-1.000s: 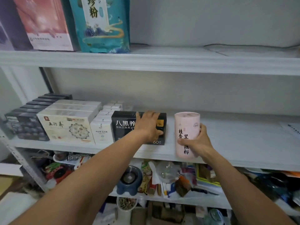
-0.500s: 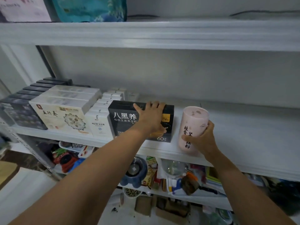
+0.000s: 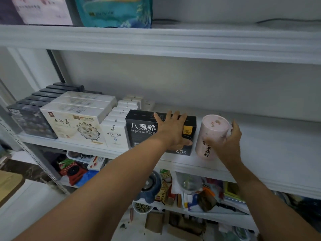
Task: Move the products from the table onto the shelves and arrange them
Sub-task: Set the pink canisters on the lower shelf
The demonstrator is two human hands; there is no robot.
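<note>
Left hand presses black box, fingers straight over its top; right hand grips tilted pink canister beside it on shelf.

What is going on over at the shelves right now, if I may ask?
A person is arranging products on the middle shelf. Their left hand lies flat against the black box, fingers over its top edge, while the right hand grips the pink canister standing just right of it. White boxes and dark boxes fill the shelf's left end.
</note>
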